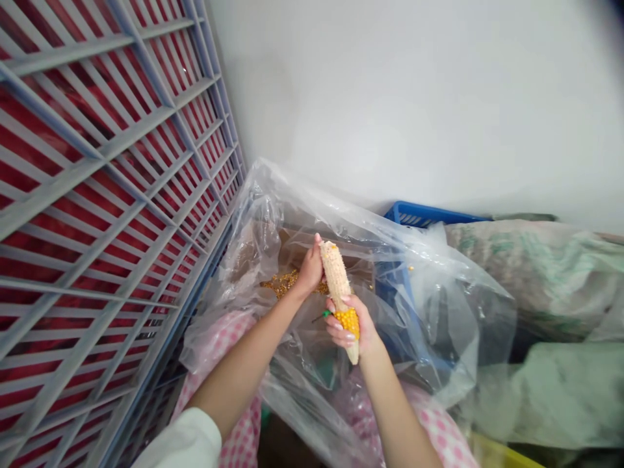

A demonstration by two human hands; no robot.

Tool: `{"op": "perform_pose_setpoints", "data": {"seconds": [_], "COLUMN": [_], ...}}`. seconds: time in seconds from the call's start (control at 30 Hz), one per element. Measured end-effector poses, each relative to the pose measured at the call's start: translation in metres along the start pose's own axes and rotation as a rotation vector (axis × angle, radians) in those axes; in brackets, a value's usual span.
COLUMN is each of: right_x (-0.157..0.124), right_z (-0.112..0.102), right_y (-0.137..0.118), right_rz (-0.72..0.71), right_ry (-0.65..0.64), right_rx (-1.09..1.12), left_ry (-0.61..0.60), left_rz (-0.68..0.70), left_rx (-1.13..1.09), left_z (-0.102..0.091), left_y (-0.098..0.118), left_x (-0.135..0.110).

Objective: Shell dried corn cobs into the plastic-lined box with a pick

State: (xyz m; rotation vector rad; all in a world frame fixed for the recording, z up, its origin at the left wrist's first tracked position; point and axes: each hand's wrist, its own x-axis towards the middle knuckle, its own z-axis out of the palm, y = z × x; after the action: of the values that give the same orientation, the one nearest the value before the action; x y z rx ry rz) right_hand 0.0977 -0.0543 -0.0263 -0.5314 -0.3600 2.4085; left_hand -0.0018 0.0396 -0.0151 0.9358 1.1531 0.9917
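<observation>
As we look through the head camera and take the cob as the clock's centre, with twelve toward the top, we see a long, pale, mostly stripped corn cob (336,273) tilted between our two bare hands. Its upper end points to eleven, its lower tip to five, and a band of yellow kernels (348,321) remains near that tip. Our right hand (355,324) grips the cob around this band, the fingers closed on it. Our left hand (311,270) lies against the cob's upper part at eleven, thumb pointing up; its other fingers are partly hidden, so we cannot tell whether they grip. Beside our right fingers, at eight, sits a small green item with a thin dark shaft (325,314); we cannot tell whether they hold it.

Loose golden kernels (286,284) lie at nine, within a large clear plastic sheet (292,364). We find a tall grey-lavender slatted plastic panel (102,159) at ten, with red showing through it, a plain white wall (390,97) at twelve, a blue plastic basket (402,213) at two, a greyish woven sack (536,260) at three, and pink-and-white checked cloth (238,432) at seven.
</observation>
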Motion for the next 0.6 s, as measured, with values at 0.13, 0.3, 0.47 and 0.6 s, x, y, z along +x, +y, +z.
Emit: {"op": "perform_pose_setpoints", "data": {"seconds": [0.13, 0.3, 0.47, 0.6], "right_x": [-0.003, -0.008, -0.005, -0.006], "right_z": [0.001, 0.007, 0.009, 0.012], "right_y": [-0.007, -0.015, -0.011, -0.013], "right_rz": [-0.073, -0.093, -0.037, -0.066], "right_ry": [0.08, 0.184, 0.133, 0.133], "right_rx": [0.049, -0.004, -0.023, 0.002], "left_ry": [-0.051, 0.016, -0.134, -0.108], "left_rz": [-0.041, -0.019, 0.209, 0.208], "left_rx": [0.038, 0.083, 0.257, 0.215], "left_z": [-0.002, -0.01, -0.006, -0.005], "left_y": [-0.003, 0.011, 0.024, 0.02], "left_x": [0.004, 0.005, -0.005, 0.0]}}
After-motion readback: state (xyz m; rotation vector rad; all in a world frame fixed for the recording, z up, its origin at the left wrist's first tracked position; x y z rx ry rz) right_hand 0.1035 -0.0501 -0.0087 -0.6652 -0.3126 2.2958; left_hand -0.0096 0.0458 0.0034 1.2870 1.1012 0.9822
